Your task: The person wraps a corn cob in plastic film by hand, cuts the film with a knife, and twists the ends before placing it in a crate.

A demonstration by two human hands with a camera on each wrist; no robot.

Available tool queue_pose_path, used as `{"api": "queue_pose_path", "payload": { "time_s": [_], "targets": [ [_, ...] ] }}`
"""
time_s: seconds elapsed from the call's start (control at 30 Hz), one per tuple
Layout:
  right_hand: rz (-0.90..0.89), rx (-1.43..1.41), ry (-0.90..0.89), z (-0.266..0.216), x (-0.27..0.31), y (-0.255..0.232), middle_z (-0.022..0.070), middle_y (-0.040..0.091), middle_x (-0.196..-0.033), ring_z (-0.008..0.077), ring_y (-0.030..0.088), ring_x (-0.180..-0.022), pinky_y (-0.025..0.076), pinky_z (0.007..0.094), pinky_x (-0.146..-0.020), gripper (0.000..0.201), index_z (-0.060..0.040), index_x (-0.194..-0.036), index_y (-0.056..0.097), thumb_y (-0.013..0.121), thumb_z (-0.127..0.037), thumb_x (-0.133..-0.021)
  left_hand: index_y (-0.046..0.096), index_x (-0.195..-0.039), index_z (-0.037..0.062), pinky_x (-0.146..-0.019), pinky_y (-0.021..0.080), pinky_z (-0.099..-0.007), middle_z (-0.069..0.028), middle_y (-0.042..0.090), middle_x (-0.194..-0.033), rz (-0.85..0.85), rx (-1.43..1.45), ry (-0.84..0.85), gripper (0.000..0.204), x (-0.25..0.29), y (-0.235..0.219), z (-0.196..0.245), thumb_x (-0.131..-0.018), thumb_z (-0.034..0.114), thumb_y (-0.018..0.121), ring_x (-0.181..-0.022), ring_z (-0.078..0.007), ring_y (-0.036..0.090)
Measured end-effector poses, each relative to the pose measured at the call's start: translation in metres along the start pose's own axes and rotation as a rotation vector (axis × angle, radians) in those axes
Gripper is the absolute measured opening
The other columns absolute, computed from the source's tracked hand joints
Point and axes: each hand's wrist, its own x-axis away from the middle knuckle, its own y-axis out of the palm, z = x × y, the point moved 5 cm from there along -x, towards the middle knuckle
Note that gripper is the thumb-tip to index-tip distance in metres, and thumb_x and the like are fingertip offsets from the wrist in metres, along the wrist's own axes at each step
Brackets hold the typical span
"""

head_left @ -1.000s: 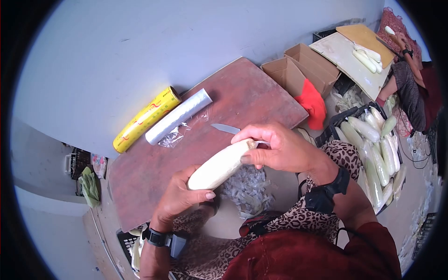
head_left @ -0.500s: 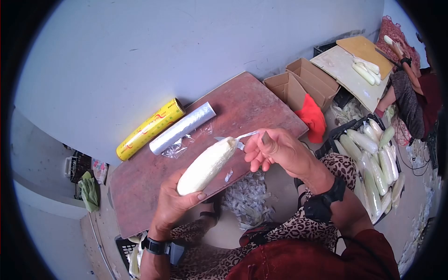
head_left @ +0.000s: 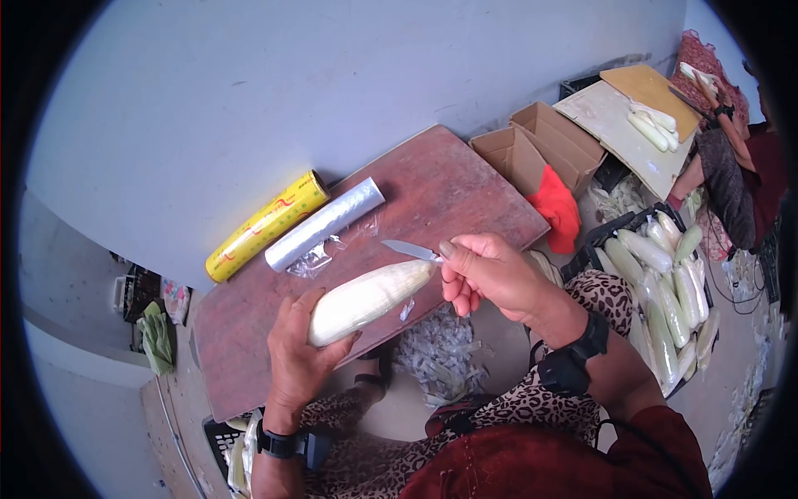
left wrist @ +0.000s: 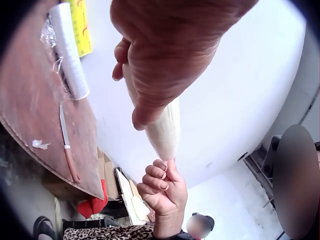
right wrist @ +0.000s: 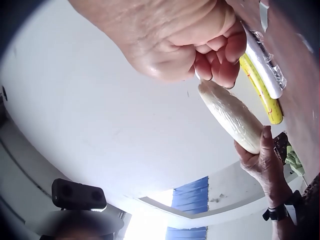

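My left hand [head_left: 295, 345] grips the thick end of a long, white, tapered vegetable [head_left: 366, 301], held tilted above the table's near edge. Clear film on it glints in the right wrist view. Near its narrow tip my right hand [head_left: 495, 270] pinches a thin strip of plastic film [right wrist: 198, 75], fingers curled in. Behind the tip lies a knife [head_left: 407, 248] on the table; its brown handle [left wrist: 72, 167] shows in the left wrist view. A small film scrap [head_left: 407, 310] sits near the table edge.
On the reddish table [head_left: 449, 183] lie a clear film roll [head_left: 328, 223] and a yellow roll [head_left: 266, 229]. Film scraps [head_left: 440, 358] heap below. A crate [head_left: 594, 241] of pale vegetables, cardboard box [head_left: 553, 137] and red cloth [head_left: 555, 212] stand right. Another person sits beyond.
My right hand drew back from the tip, stretching a film strip, then came close to it again. The vegetable moved left and now lies flatter. The film scrap appeared near the table edge.
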Motion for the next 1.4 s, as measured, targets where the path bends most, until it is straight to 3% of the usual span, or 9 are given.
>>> {"api": "queue_pose_path", "payload": {
  "time_s": [0.2, 0.3, 0.4, 0.5, 0.7, 0.9, 1.1, 1.33, 1.4],
  "targets": [
    [0.178, 0.326, -0.255, -0.012, 0.002, -0.002, 0.0023, 0.06, -0.076, 0.0062, 0.058, -0.063, 0.047, 0.0209, -0.056, 0.016, -0.001, -0.096, 0.061, 0.05, -0.012, -0.101, 0.055, -0.117, 0.0009, -0.076, 0.053, -0.0356, -0.0134, 0.065, -0.095, -0.009, 0.376, -0.224, 0.064, 0.006, 0.009, -0.016, -0.065, 0.021, 0.088, -0.088, -0.0265, 0.066],
    [0.289, 0.488, -0.394, -0.02, 0.006, -0.001, 0.0088, 0.063, -0.076, 0.0155, 0.063, -0.061, 0.049, 0.0292, -0.057, 0.01, -0.0015, -0.096, 0.067, 0.059, -0.005, -0.091, 0.053, -0.113, 0.0007, -0.074, 0.053, -0.0304, -0.0104, 0.065, -0.094, -0.172, 0.539, -0.308, 0.063, 0.007, 0.018, -0.027, -0.066, 0.023, 0.089, -0.088, -0.0203, 0.066],
    [0.347, 0.575, -0.736, -0.023, 0.008, 0.002, 0.0124, 0.063, -0.08, 0.0248, 0.065, -0.07, 0.05, 0.0321, -0.062, 0.014, -0.0002, -0.099, 0.067, 0.06, -0.001, -0.088, 0.054, -0.11, 0.0018, -0.066, 0.051, -0.0251, -0.0082, 0.064, -0.093, -0.351, 0.85, -0.592, 0.053, 0.01, 0.023, -0.021, -0.072, 0.022, 0.086, -0.082, -0.0168, 0.066],
    [0.393, 0.671, -0.849, -0.028, 0.012, 0.009, 0.0137, 0.062, -0.083, 0.0302, 0.065, -0.077, 0.051, 0.0341, -0.067, 0.021, 0.0004, -0.104, 0.067, 0.06, 0.004, -0.085, 0.052, -0.116, 0.0017, -0.051, 0.05, -0.0233, -0.0135, 0.066, -0.093, -0.49, 1.1, -0.678, 0.055, 0.017, 0.039, -0.03, -0.078, 0.03, 0.08, -0.07, -0.0186, 0.069],
    [0.45, 0.741, -0.957, -0.023, 0.007, 0.017, 0.0143, 0.061, -0.089, 0.0304, 0.064, -0.079, 0.052, 0.0356, -0.068, 0.028, 0.0028, -0.111, 0.063, 0.057, 0.007, -0.084, 0.053, -0.121, -0.002, -0.049, 0.044, -0.0231, -0.0105, 0.064, -0.092, -0.601, 1.324, -0.719, 0.047, 0.013, 0.048, -0.007, -0.092, 0.033, 0.064, -0.071, -0.0172, 0.067],
    [0.477, 0.883, -0.953, -0.025, 0.005, 0.024, 0.0186, 0.057, -0.098, 0.0337, 0.061, -0.083, 0.051, 0.0381, -0.071, 0.034, 0.0063, -0.12, 0.054, 0.058, 0.005, -0.086, 0.052, -0.121, -0.0045, -0.046, 0.045, -0.0235, -0.0148, 0.064, -0.094, -0.596, 1.375, -0.744, 0.058, 0.012, 0.056, -0.007, -0.089, 0.042, 0.064, -0.072, -0.0196, 0.067],
    [0.265, 0.701, -0.806, -0.037, 0.005, 0.031, 0.0227, 0.052, -0.111, 0.0359, 0.058, -0.098, 0.049, 0.0416, -0.085, 0.052, 0.0078, -0.129, 0.043, 0.056, -0.031, -0.098, 0.057, -0.12, -0.001, -0.057, 0.045, -0.0228, -0.0084, 0.066, -0.096, -0.487, 1.121, -0.676, 0.047, 0.001, 0.046, 0.003, -0.092, 0.035, 0.065, -0.075, -0.0137, 0.064],
    [0.199, 0.228, -0.626, -0.015, -0.007, 0.029, 0.0258, 0.05, -0.121, 0.0318, 0.056, -0.112, 0.047, 0.0431, -0.093, 0.088, 0.0031, -0.14, 0.016, 0.066, -0.05, -0.09, 0.057, -0.119, -0.0036, -0.078, 0.05, -0.0306, -0.0099, 0.067, -0.099, -0.063, 0.702, -0.287, 0.051, -0.011, 0.065, 0.031, -0.086, 0.032, 0.075, -0.088, -0.0157, 0.061],
    [0.216, 0.089, -0.534, -0.021, -0.003, 0.029, 0.0162, 0.044, -0.124, 0.0226, 0.047, -0.117, 0.044, 0.0384, -0.097, 0.084, -0.001, -0.14, 0.019, 0.069, -0.045, -0.089, 0.058, -0.119, -0.0033, -0.081, 0.05, -0.0327, -0.0105, 0.066, -0.1, 0.034, 0.635, -0.183, 0.054, -0.014, 0.068, 0.041, -0.084, 0.033, 0.076, -0.09, -0.0166, 0.061]
  ]
}}
